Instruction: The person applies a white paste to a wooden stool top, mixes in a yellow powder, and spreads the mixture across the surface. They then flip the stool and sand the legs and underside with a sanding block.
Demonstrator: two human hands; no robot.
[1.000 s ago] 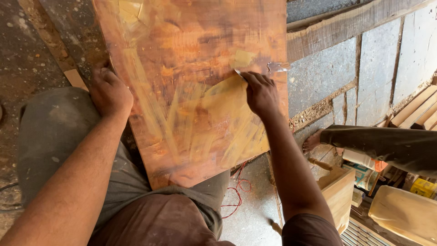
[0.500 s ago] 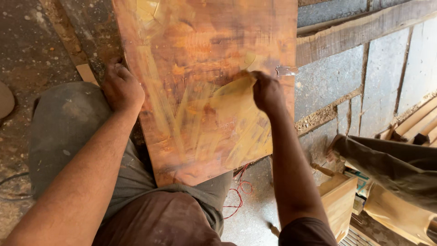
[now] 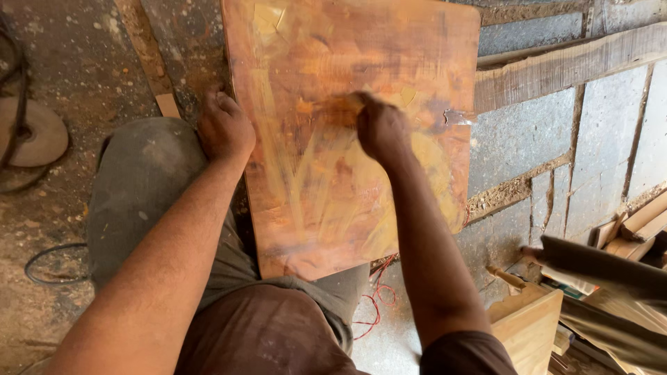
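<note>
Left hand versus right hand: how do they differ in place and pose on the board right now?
The left hand grips the wooden board's left edge, fingers curled over it; the right hand sits mid-board, closed into a fist, pressing on the smeared yellow patch. What it holds is hidden. Both are bare and touch the board.

To your right you have a pale wooden box (image 3: 531, 326); red wires (image 3: 375, 298) trail across the grey floor (image 3: 528, 132) beside it.
</note>
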